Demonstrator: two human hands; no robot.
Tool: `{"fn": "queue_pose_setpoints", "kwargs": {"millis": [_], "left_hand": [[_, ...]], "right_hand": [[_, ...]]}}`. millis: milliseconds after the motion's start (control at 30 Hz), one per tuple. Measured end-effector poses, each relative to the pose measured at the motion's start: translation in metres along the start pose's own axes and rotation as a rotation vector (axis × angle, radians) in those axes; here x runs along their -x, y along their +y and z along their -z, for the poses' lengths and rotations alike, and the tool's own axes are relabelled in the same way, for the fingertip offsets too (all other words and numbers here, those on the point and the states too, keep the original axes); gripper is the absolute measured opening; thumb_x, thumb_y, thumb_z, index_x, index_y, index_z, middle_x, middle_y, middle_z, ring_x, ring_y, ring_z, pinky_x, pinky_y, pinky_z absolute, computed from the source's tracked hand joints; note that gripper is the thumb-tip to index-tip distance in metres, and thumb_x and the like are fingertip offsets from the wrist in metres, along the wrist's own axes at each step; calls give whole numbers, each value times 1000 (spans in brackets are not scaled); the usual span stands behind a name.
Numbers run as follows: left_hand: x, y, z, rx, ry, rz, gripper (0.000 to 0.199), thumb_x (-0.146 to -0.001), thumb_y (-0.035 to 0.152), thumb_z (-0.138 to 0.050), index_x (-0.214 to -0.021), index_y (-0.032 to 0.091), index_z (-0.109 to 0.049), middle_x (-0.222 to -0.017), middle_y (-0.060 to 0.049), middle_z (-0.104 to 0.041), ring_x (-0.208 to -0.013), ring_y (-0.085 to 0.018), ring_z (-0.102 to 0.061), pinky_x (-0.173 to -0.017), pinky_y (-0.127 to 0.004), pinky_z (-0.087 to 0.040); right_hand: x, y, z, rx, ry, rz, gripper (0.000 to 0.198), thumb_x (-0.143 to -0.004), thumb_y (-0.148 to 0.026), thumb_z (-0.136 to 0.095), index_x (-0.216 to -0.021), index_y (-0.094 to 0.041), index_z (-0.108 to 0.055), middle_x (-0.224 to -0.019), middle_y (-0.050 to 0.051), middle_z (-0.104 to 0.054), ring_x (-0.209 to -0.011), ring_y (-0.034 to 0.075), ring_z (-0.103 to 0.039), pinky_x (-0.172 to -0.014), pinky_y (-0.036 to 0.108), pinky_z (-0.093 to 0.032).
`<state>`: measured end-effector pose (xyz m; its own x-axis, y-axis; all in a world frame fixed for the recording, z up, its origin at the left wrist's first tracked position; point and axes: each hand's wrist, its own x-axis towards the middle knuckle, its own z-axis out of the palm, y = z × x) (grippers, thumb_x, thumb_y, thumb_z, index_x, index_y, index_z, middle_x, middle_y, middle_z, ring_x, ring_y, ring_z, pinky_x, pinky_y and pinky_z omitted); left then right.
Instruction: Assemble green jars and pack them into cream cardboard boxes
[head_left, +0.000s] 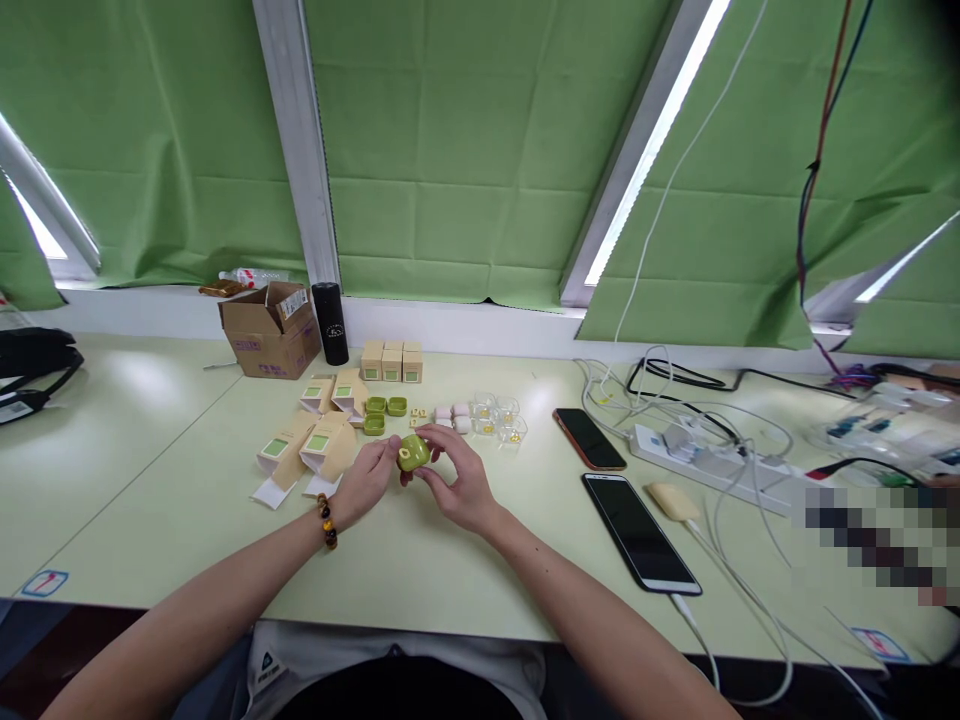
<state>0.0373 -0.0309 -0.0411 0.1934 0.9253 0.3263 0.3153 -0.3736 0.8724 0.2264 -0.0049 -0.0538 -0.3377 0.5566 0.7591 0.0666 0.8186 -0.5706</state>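
Note:
Between my two hands, a small green rounded container with a pale ring-like spot on its side is held above the table. My left hand has its fingers closed on its left side, and a bead bracelet circles that wrist. From the right, my right hand grips it with thumb and fingers. Just beyond are several green square cups, tiny yellowish pieces, pinkish-white cylinders and clear plastic cups. Opened paper boxes with green labels lie left of my hands.
Small closed boxes stand at the back near a black bottle and an open carton. To the right lie two phones, a beige charger-like block, a power strip and tangled cables.

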Motion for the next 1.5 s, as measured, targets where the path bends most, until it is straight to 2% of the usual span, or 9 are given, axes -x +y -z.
{"fn": "queue_pose_setpoints", "kwargs": {"millis": [200,300,467,567,733,900,1100,1367,1500], "left_hand": [[0,1,1,21,110,96,67,-105,66,-32,-75,18,-67,-75,-5,-68,-74,-19,-58,-73,-31,-45],[-5,-4,3,84,124,94,66,-100,71,-40,-95,16,-76,-81,-6,-70,-75,-19,-57,-71,-31,-45],[-13,-15,2,223,34,167,66,-80,68,-77,-116,12,-74,-84,-6,-72,-74,-19,-62,-68,-30,-47],[-14,-17,3,311,101,189,67,-82,63,-78,-125,13,-70,-93,-10,-76,-82,-20,-68,-74,-30,-51],[-12,-14,6,344,192,181,64,-83,61,-78,-127,15,-67,-104,-13,-78,-93,-22,-70,-79,-31,-52],[-9,-11,5,346,192,163,63,-85,60,-78,-128,16,-67,-103,-11,-77,-100,-24,-71,-88,-34,-53],[-8,-11,4,386,201,150,58,-86,57,-78,-126,17,-67,-103,-9,-75,-105,-26,-73,-92,-35,-53],[-9,-10,5,407,268,108,58,-87,56,-77,-127,16,-64,-110,-12,-76,-103,-25,-71,-91,-35,-52],[-8,-9,5,404,276,86,55,-88,54,-76,-127,17,-65,-114,-11,-75,-103,-24,-70,-91,-35,-51]], "right_hand": [[-2,0,1,-43,34,-151,41,-86,-19,-75,-124,-28,-64,-117,7,-72,-105,25,-66,-85,41,-60],[-1,6,2,96,11,-55,42,-89,-20,-73,-128,-29,-63,-121,8,-71,-112,28,-63,-92,47,-57],[0,14,3,228,-70,36,52,-92,-22,-71,-141,-30,-55,-129,9,-69,-121,30,-60,-102,50,-54],[-4,23,12,433,-49,-1,60,-90,-22,-70,-147,-25,-51,-137,12,-64,-127,32,-54,-108,51,-49],[-9,53,34,989,-37,-212,48,-89,-7,-59,-135,-22,-65,-133,15,-61,-126,35,-45,-104,49,-41],[-7,75,39,1157,-112,-287,33,-87,-8,-63,-114,-24,-74,-123,14,-60,-117,32,-43,-97,44,-36],[-11,69,40,1216,-9,-140,19,-88,-8,-65,-96,-21,-75,-109,13,-62,-110,30,-45,-90,41,-36],[-14,33,34,919,352,426,30,-91,-8,-60,-112,-29,-68,-100,6,-63,-105,24,-55,-94,41,-39],[-6,22,26,716,319,313,21,-94,-20,-58,-112,-30,-64,-104,8,-63,-104,27,-59,-96,47,-44]]}}
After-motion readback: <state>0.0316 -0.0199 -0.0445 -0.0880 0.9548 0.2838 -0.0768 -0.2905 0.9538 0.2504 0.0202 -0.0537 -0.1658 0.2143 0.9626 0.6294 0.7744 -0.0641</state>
